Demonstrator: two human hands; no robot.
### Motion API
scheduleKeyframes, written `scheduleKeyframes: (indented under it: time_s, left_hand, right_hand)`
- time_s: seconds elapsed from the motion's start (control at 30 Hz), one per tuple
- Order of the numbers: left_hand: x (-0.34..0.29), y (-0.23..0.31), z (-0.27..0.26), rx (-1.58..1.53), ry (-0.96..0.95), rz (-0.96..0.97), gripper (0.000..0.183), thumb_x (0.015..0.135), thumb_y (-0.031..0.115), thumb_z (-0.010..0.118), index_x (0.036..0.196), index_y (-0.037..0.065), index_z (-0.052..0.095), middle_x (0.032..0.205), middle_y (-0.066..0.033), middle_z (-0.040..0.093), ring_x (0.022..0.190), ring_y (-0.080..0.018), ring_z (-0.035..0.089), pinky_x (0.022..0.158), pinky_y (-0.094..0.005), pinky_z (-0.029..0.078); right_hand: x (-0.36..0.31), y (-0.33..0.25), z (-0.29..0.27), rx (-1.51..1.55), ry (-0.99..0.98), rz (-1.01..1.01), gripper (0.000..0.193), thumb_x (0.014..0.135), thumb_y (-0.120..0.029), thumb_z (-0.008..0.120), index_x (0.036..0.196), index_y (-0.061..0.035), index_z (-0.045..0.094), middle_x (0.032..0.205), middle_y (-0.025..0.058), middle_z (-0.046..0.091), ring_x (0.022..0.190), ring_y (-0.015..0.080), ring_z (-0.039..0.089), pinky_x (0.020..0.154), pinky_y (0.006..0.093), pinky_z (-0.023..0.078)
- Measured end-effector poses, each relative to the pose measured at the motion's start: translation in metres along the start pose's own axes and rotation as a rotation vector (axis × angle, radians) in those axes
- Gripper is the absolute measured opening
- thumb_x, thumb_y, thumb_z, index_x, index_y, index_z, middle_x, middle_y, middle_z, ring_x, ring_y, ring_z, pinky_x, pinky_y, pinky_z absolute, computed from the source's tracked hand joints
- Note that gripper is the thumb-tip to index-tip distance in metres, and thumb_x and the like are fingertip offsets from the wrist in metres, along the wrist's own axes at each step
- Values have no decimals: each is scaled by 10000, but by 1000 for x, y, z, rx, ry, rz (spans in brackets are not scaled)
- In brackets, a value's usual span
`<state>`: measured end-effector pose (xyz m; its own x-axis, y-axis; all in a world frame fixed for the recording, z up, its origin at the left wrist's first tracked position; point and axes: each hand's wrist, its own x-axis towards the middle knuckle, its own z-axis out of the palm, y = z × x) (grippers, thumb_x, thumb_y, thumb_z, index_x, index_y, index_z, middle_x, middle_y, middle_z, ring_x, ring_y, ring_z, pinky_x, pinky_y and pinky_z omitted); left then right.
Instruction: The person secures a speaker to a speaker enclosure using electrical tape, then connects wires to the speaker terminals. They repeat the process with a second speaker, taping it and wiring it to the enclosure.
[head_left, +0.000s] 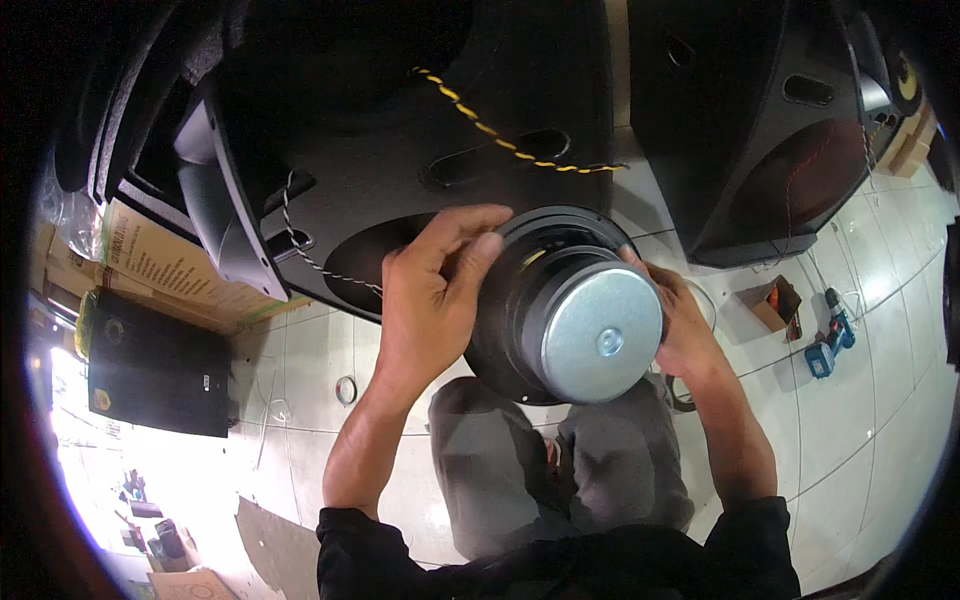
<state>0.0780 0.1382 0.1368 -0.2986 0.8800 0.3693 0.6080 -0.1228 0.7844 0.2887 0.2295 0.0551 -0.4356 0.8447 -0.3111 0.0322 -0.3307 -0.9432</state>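
I hold a round black loudspeaker driver (520, 300) in front of me, its silver magnet back plate (600, 335) facing me. My left hand (425, 295) grips its left rim, fingers curled over the top edge. My right hand (680, 320) holds its right side, partly hidden behind the magnet. Behind the driver lies a large black speaker cabinet (400, 130) with a round opening (375, 255). A yellow-and-black twisted wire (500, 135) runs across the cabinet, and a black-and-white twisted wire (300, 245) hangs near the opening.
A second black speaker cabinet (760, 130) stands at the right. A blue cordless drill (830, 340) and a small cardboard box (770, 300) lie on the white tiled floor. A smaller black cabinet (155, 365), cardboard sheets (170, 265) and a small ring (346, 389) are at the left.
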Motion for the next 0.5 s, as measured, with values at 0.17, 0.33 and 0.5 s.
scheduleKeyframes:
  time_s: [0.17,0.33,0.5]
  left_hand:
    - [16,22,3,210,-435,173,854,710,579,828,1298,-3,620,1377,-260,573,1277,-415,563,1075,-507,439]
    - [-15,30,6,319,-415,23,1044,538,638,889,1340,38,594,1323,-231,616,1248,-371,600,1054,-464,483]
    - [-50,33,-1,401,-465,-9,1077,624,650,856,1461,89,477,1307,-295,573,1117,-420,654,927,-457,527]
  right_hand:
    - [13,18,-28,296,-22,143,447,1003,-219,604,1386,0,528,1249,114,673,1059,192,696,917,338,587]
    - [16,7,-55,3,-199,160,590,878,-249,744,1350,35,534,1341,196,574,1129,275,643,963,333,548]
    - [30,-22,-45,-779,-717,-326,519,988,-394,590,1457,-180,529,1232,202,619,1197,294,599,975,365,538]
